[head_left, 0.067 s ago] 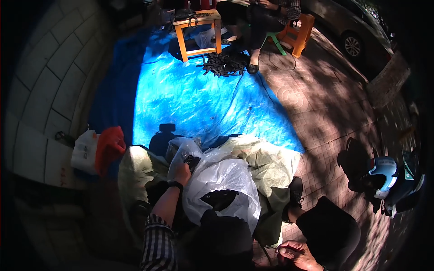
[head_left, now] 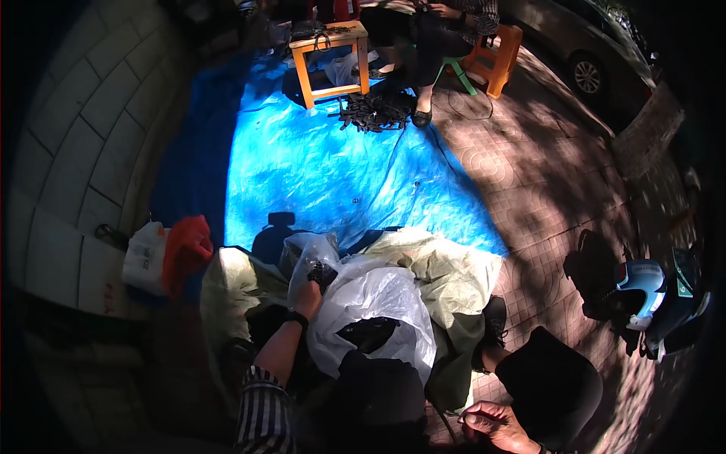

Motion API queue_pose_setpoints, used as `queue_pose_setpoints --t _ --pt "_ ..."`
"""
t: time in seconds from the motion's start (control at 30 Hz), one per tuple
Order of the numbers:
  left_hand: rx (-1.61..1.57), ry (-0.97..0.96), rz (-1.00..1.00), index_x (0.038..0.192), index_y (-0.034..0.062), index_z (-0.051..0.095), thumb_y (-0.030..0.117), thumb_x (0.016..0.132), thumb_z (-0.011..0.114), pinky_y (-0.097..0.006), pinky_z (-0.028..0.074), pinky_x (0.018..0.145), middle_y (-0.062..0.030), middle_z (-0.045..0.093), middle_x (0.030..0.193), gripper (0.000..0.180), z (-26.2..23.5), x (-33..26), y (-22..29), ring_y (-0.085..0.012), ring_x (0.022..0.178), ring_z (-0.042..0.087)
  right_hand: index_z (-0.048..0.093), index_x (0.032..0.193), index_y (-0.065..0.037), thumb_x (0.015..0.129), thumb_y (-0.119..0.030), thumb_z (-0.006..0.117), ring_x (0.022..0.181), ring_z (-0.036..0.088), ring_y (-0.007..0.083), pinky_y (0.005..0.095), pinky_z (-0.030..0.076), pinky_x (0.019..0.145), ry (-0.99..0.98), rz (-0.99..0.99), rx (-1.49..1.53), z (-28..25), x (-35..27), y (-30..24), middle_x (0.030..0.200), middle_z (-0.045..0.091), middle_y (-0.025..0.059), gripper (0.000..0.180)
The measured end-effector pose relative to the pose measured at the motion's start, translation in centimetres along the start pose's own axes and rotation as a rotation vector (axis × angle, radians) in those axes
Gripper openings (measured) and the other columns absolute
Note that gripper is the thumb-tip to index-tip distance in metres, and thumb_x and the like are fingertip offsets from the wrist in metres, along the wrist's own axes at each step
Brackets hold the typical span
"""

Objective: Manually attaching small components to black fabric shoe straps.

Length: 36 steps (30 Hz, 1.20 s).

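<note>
My left hand [head_left: 308, 298] reaches into the mouth of a small clear plastic bag [head_left: 304, 250], beside a clump of small black pieces [head_left: 324, 274]. Its fingertips are hidden among them. Just right of it, a larger white plastic bag [head_left: 363, 291] stands open with dark contents [head_left: 368, 333] showing inside. Low at the right, by my knee, my right hand [head_left: 499, 427] is closed with thumb and forefinger together. Whatever it pinches is too small to make out; a thin dark strip hangs close to its fingertips.
Under the bags spreads a pale woven sack [head_left: 446, 261], bordering a blue tarp [head_left: 318, 166]. Ahead stand a wooden stool [head_left: 330, 41] and a heap of black straps [head_left: 374, 111], near another seated person [head_left: 446, 45]. A red bag [head_left: 187, 253] lies left; a blue helmet [head_left: 641, 291] is right.
My left hand sits slightly lower and further right beside the black pieces. The whole view has shifted a little. My right hand keeps its pinch, almost unmoved.
</note>
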<state>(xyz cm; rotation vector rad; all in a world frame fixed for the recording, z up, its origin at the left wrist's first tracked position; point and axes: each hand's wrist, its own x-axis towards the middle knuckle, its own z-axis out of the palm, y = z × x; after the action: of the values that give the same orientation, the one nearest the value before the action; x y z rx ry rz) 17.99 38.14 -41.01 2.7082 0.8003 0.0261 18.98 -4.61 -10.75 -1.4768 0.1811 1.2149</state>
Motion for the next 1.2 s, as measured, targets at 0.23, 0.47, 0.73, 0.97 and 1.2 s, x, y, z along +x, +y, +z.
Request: queue_pose_setpoints --t 0.23,0.47,0.73,0.97,1.2 --pt "-0.021 0.203 0.098 0.074 0.0024 0.062 0.017 0.075 0.060 -0.046 0.048 0.064 -0.0177 0.059 0.066 0.014 -5.2 -3.5 1.5 -0.0372 0.068 0.060 0.062 0.092 0.001 0.087 -0.013 0.059 0.062 0.056 0.0110 0.0221 0.045 0.057 -0.055 -0.037 0.122 0.3 -1.2 1.9 0.069 0.060 0.0050 0.016" --pt "-0.998 0.027 0.039 0.087 -0.0040 0.063 0.016 0.083 0.062 -0.032 0.046 0.058 -0.0154 0.065 0.071 0.021 -18.2 -9.3 12.9 -0.0181 0.065 0.063 0.057 0.096 0.004 0.094 -0.029 0.045 0.073 0.058 0.0207 0.0327 0.050 0.070 -0.139 0.066 0.432 0.4 -0.8 2.7 0.081 0.059 0.0103 0.035" --pt "-0.459 -0.293 1.177 0.101 -0.0013 0.047 0.005 0.067 0.065 -0.034 0.049 0.059 -0.0126 0.050 0.085 0.039 -27.1 -22.5 27.7 -0.0276 0.070 0.059 0.055 0.103 -0.008 0.090 -0.049 0.043 0.090 0.060 0.0212 0.0360 0.050 0.083 -0.197 0.151 0.583 2.2 -5.2 2.5 0.096 0.061 0.0074 0.045" --pt "-0.191 -0.321 1.345 0.102 -0.0076 0.047 0.007 0.073 0.057 -0.034 0.048 0.048 -0.0168 0.049 0.088 0.034 -23.7 -28.3 31.3 -0.0287 0.068 0.059 0.058 0.099 -0.011 0.092 -0.042 0.045 0.080 0.060 0.0163 0.0311 0.050 0.074 -0.125 0.122 0.763 0.5 -8.9 5.2 0.082 0.062 0.0031 0.034" --pt "-0.095 0.082 1.411 0.099 -0.0080 0.050 0.003 0.067 0.058 -0.029 0.051 0.055 -0.0169 0.050 0.089 0.035 -23.1 -31.3 35.2 -0.0268 0.071 0.061 0.057 0.087 -0.007 0.094 -0.037 0.041 0.073 0.057 0.0152 0.0251 0.046 0.068 0.206 -0.474 0.426 0.8 -14.4 4.8 0.081 0.060 0.0027 0.035"
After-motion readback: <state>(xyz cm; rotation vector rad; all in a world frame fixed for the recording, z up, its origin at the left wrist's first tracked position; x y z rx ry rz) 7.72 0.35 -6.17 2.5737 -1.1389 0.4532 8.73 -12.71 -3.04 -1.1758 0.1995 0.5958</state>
